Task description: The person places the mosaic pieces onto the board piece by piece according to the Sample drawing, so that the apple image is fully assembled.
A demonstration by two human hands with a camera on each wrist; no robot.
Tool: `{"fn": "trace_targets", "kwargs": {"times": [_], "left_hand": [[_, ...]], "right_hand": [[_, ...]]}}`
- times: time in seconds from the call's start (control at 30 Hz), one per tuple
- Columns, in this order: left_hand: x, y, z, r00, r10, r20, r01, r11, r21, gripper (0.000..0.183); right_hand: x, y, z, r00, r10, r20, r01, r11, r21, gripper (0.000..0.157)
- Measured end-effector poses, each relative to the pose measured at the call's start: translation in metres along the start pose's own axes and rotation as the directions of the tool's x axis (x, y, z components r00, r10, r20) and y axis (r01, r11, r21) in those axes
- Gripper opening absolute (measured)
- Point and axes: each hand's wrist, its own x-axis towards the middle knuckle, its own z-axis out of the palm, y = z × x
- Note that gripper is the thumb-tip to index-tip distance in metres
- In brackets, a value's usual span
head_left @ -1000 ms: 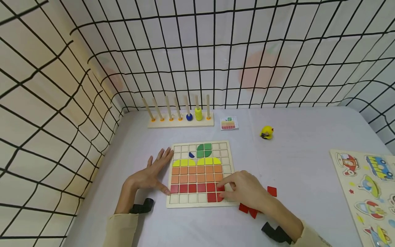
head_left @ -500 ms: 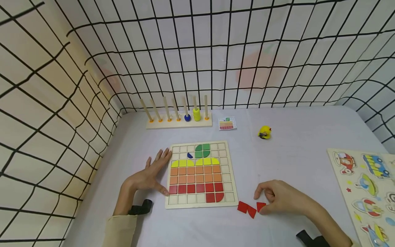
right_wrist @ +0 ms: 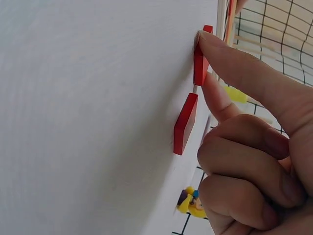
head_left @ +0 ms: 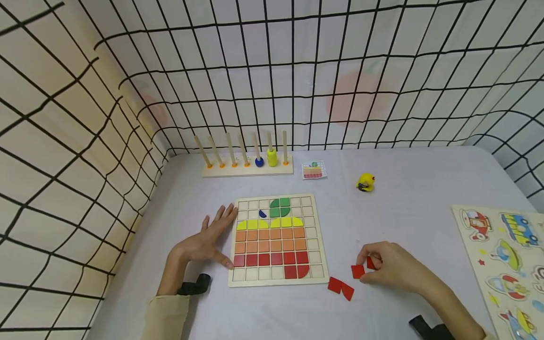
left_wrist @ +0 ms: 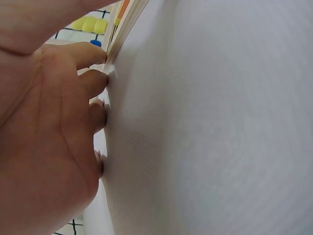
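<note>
A pale wooden grid board (head_left: 314, 258) lies on the table, bearing green, yellow, orange and red tiles and a small blue piece. My left hand (head_left: 205, 242) rests on the table with fingers spread, its fingertips and thumb at the board's left edge. In the left wrist view, the palm of that hand (left_wrist: 46, 127) faces the camera. To the right of the board, my right hand (head_left: 393, 267) pinches a red square tile (head_left: 357, 272) between thumb and index finger, the other fingers curled. Another red tile (right_wrist: 186, 125) lies beside it, partly behind the hand in the head view.
Two loose red tiles (head_left: 340, 287) lie by the board's lower right corner. Behind stand a peg rack (head_left: 248, 172), a small picture card (head_left: 314, 169) and a yellow toy duck (head_left: 366, 182). A picture puzzle board (head_left: 488, 283) lies far right. Black netting (head_left: 293, 89) surrounds the table.
My right hand has left a rounded red tile in the board's bottom row and moved right to the loose tiles. It now pinches a red square, shifted slightly away from me. My left hand stays put.
</note>
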Motion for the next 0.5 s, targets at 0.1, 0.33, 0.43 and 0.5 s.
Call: {"fn": "trace_targets", "kwargs": {"times": [0.1, 0.33, 0.43, 0.5], "left_hand": [[0.000, 0.000, 0.000, 1.000, 0.002, 0.002, -0.002, 1.000, -0.001, 0.145], [0.000, 0.000, 0.000, 1.000, 0.010, 0.003, -0.010, 1.000, -0.005, 0.146], [0.000, -0.001, 0.000, 1.000, 0.016, 0.004, -0.016, 1.000, -0.004, 0.146], [0.000, -0.002, 0.000, 1.000, 0.016, 0.002, -0.016, 1.000, 0.001, 0.146]], "right_hand": [[-0.001, 0.001, -0.002, 1.000, 0.003, 0.006, -0.003, 1.000, -0.011, 0.028], [-0.002, 0.003, -0.003, 1.000, -0.025, -0.004, 0.025, 0.999, -0.036, 0.027], [0.001, -0.002, -0.002, 0.999, -0.033, -0.024, 0.032, 0.999, -0.029, 0.025], [0.005, -0.010, -0.001, 0.998, -0.036, -0.045, 0.035, 0.999, -0.017, 0.025]]}}
